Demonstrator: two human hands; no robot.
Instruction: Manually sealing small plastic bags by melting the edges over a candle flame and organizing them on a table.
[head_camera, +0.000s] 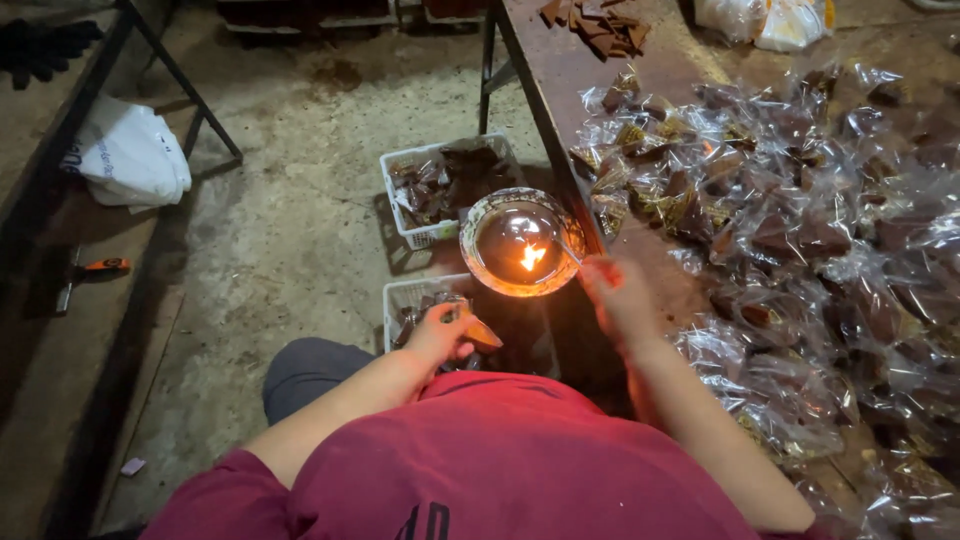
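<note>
My left hand (440, 335) holds a small brown wedge-shaped piece in clear wrap (478, 333) above a white plastic basket (400, 295) on the floor. My right hand (612, 290) pinches a thin clear wrap or stick (570, 250) that reaches to a small flame (531, 257). The flame burns in a round glass bowl (480, 215) at the table's edge. Both my arms come out of red sleeves.
A long brown table (560, 70) on my right is heaped with brown pieces in clear bags (780, 200). Unwrapped brown pieces (600, 25) lie at its far end. A second white basket (425, 235) stands on the concrete floor. A white bag (130, 155) lies left.
</note>
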